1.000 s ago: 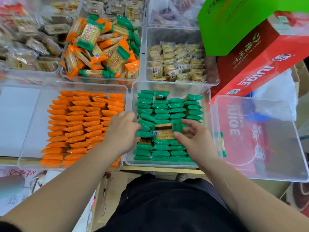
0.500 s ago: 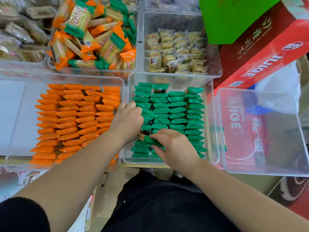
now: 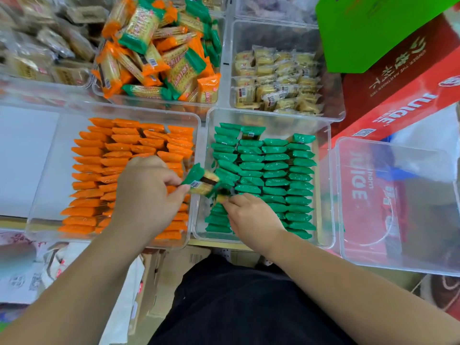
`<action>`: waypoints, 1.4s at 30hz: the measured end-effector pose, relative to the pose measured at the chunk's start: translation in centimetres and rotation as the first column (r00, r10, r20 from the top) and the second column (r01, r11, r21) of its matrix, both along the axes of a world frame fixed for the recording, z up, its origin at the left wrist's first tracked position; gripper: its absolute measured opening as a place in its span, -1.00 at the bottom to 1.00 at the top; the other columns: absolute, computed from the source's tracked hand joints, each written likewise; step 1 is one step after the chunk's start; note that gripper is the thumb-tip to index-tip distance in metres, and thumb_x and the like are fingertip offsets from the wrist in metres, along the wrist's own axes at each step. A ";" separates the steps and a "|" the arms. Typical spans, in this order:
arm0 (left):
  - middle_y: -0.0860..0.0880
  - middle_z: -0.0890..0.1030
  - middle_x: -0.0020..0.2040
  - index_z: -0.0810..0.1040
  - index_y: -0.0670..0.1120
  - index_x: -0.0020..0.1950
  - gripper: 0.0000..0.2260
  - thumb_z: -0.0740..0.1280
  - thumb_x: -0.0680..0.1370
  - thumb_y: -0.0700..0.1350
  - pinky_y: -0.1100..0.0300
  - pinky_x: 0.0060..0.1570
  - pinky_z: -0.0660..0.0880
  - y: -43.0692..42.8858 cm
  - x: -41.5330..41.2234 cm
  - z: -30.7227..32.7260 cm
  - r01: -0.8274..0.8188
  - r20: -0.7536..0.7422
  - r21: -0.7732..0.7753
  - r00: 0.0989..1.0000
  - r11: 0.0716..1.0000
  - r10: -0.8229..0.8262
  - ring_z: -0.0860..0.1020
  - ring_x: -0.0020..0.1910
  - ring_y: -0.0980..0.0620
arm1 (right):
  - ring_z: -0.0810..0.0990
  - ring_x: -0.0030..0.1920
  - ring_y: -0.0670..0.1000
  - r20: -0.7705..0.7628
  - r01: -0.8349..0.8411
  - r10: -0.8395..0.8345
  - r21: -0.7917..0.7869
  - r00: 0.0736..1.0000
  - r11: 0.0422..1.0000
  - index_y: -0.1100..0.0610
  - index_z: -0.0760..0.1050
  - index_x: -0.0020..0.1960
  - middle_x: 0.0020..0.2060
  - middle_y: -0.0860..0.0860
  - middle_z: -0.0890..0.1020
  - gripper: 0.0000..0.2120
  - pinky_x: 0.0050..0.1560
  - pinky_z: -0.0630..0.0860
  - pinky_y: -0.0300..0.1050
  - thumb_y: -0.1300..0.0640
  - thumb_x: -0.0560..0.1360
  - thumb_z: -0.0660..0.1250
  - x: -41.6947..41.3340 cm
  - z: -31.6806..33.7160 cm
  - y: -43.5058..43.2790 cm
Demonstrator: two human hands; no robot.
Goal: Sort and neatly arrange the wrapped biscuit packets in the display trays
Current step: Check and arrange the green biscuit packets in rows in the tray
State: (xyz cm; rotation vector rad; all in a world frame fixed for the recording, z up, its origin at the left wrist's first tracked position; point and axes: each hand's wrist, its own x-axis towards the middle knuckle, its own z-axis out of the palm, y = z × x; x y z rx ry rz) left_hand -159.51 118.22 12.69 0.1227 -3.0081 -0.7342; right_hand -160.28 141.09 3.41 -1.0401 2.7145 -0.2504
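Note:
Green-wrapped biscuit packets [image 3: 275, 175] stand in neat rows inside a clear tray [image 3: 323, 185]. Orange-wrapped packets [image 3: 104, 170] fill the clear tray [image 3: 42, 195] to its left in similar rows. My left hand [image 3: 144, 195] pinches one green packet [image 3: 199, 181], lifted and tilted above the wall between the two trays. My right hand [image 3: 251, 217] lies low over the near left rows of the green tray, its fingertips pinching the end of another green packet [image 3: 220, 197] that sits in the row.
A tray behind holds a loose heap of mixed orange and green packets [image 3: 159, 58]. Beside it is a tray of pale yellow packets [image 3: 276, 80]. An empty clear tray [image 3: 398, 195] leans at the right by a red juice carton [image 3: 403, 90] and a green box [image 3: 368, 28].
My left hand has lifted a green packet out of the tray's left rows. My right hand stayed over the near rows and now pinches a packet end.

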 end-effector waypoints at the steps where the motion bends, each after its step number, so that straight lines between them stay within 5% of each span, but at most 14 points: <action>1: 0.01 0.53 -0.28 0.69 -0.09 -0.28 -0.86 0.57 0.42 -0.09 0.12 -0.21 0.26 -0.3 0.8 0.3 -0.053 0.002 0.055 0.999 0.997 0.053 0.46 -0.20 -0.05 | 0.55 -0.15 0.14 -0.005 -0.013 0.013 0.026 1.000 1.000 0.17 0.64 0.05 -0.16 0.04 0.64 -0.74 -0.12 0.59 0.05 0.25 0.36 0.46 -0.2 0.0 -0.1; 4: 0.06 0.53 -0.27 0.67 -0.07 -0.30 -0.87 0.59 0.40 -0.14 0.13 -0.24 0.32 -0.4 3.2 0.8 -0.193 0.063 0.191 0.981 0.962 0.184 0.48 -0.22 0.02 | 0.53 -0.05 0.13 -0.007 -0.035 0.037 0.136 0.999 0.990 0.11 0.63 0.19 -0.05 -0.04 0.67 -0.65 -0.09 0.53 0.02 0.13 0.41 0.45 -0.8 0.4 -0.2; 8: 0.05 0.56 -0.26 0.65 -0.02 -0.34 -0.83 0.58 0.40 -0.17 0.07 -0.21 0.43 0.0 5.9 0.1 -0.345 0.179 0.378 0.938 0.859 0.298 0.51 -0.21 0.11 | 0.37 0.26 0.15 0.060 -0.088 0.075 0.258 0.995 0.962 0.10 0.28 0.56 0.35 -0.07 0.52 -0.51 0.17 0.35 0.08 0.00 0.66 0.12 -1.2 0.8 -0.7; 12: 0.06 0.56 -0.27 0.66 -0.03 -0.37 -0.80 0.57 0.40 -0.23 -0.11 -0.23 0.55 0.7 7.6 -0.8 -0.419 0.260 0.510 0.908 0.751 0.330 0.54 -0.24 0.04 | 0.27 0.34 0.16 0.089 -0.123 0.099 0.322 0.991 0.939 0.10 0.10 0.62 0.47 -0.05 0.39 -0.47 0.26 0.27 0.09 -0.03 0.69 0.02 -1.4 1.6 -0.8; 17: 0.03 0.57 -0.27 0.66 -0.06 -0.37 -0.80 0.55 0.42 -0.24 -0.03 -0.23 0.48 1.2 8.4 -0.5 -0.455 0.298 0.567 0.890 0.686 0.344 0.49 -0.31 0.09 | 0.24 0.41 0.16 0.127 -0.063 0.019 0.353 0.992 0.933 0.01 0.18 0.60 0.57 -0.01 0.22 -0.43 0.36 0.23 0.11 -0.21 0.67 -0.01 -1.4 2.5 -0.9; 20: 0.02 0.58 -0.27 0.68 -0.05 -0.35 -0.82 0.56 0.42 -0.21 -0.24 -0.17 0.56 1.2 8.6 -0.5 -0.479 0.319 0.574 0.878 0.664 0.358 0.51 -0.31 0.07 | 0.25 0.38 0.17 0.136 -0.050 -0.001 0.371 0.991 0.927 -0.05 0.32 0.53 0.55 -0.04 0.24 -0.46 0.34 0.25 0.13 -0.27 0.65 -0.01 -2.1 2.9 -0.9; 27: 0.02 0.59 -0.25 0.66 0.00 -0.38 -0.79 0.55 0.43 -0.20 -0.24 -0.14 0.55 2.1 8.3 -0.2 -0.494 0.350 0.578 0.869 0.650 0.350 0.54 -0.26 0.07 | 0.25 0.41 0.14 0.163 -0.020 -0.032 0.307 0.986 0.951 -0.11 0.36 0.50 0.45 -0.10 0.39 -0.50 0.36 0.23 0.14 -0.27 0.63 0.08 -3.0 3.3 -0.8; 31: 0.00 0.63 -0.23 0.68 -0.07 -0.32 -0.84 0.54 0.45 -0.19 -0.33 -0.14 0.57 2.3 8.2 -0.8 -0.535 0.397 0.630 0.845 0.563 0.358 0.62 -0.16 -0.18 | 0.29 0.39 0.10 0.164 0.014 -0.057 0.251 0.985 0.968 -0.09 0.38 0.48 0.41 -0.10 0.44 -0.52 0.37 0.25 0.12 -0.23 0.63 0.13 -3.1 3.8 -0.4; 35: -0.04 0.70 -0.21 0.70 -0.07 -0.29 -0.86 0.53 0.47 -0.19 -0.33 -0.12 0.59 2.5 7.7 -0.3 -0.567 0.445 0.640 0.824 0.519 0.351 0.66 -0.19 -0.22 | 0.39 0.33 0.08 0.242 0.090 -0.128 0.163 0.962 0.983 -0.06 0.47 0.42 0.35 -0.09 0.52 -0.61 0.36 0.33 0.07 -0.13 0.65 0.15 -3.0 5.0 0.0; 38: -0.05 0.69 -0.25 0.71 -0.06 -0.27 -0.88 0.52 0.47 -0.16 -0.33 -0.13 0.60 2.8 7.5 0.5 -0.566 0.462 0.648 0.824 0.509 0.327 0.65 -0.21 -0.14 | 0.61 0.00 -0.12 0.480 0.318 -0.260 -0.043 0.838 0.947 0.03 0.57 0.33 0.12 0.05 0.67 -0.68 0.05 0.52 -0.18 0.11 0.64 0.19 -2.6 7.2 0.2; 40: -0.02 0.69 -0.26 0.71 -0.08 -0.20 -0.94 0.52 0.47 -0.18 -0.30 -0.12 0.60 3.1 7.2 1.1 -0.588 0.475 0.663 0.809 0.462 0.346 0.62 -0.28 0.06 | 0.56 -0.32 -0.17 0.729 0.586 -0.323 -0.131 0.604 0.800 0.04 0.62 0.26 -0.05 0.13 0.69 -0.67 -0.28 0.49 -0.28 0.21 0.60 0.18 -1.8 8.7 0.7; 42: 0.03 0.71 -0.21 0.70 -0.08 -0.05 -0.91 0.50 0.48 -0.23 -0.21 -0.16 0.60 3.6 6.8 1.8 -0.576 0.468 0.697 0.817 0.428 0.337 0.60 -0.32 0.22 | 0.62 -0.16 -0.11 0.850 0.756 -0.278 -0.192 0.446 0.625 0.05 0.65 0.20 -0.07 0.09 0.70 -0.71 -0.15 0.58 -0.23 0.24 0.58 0.25 -1.1 9.7 1.5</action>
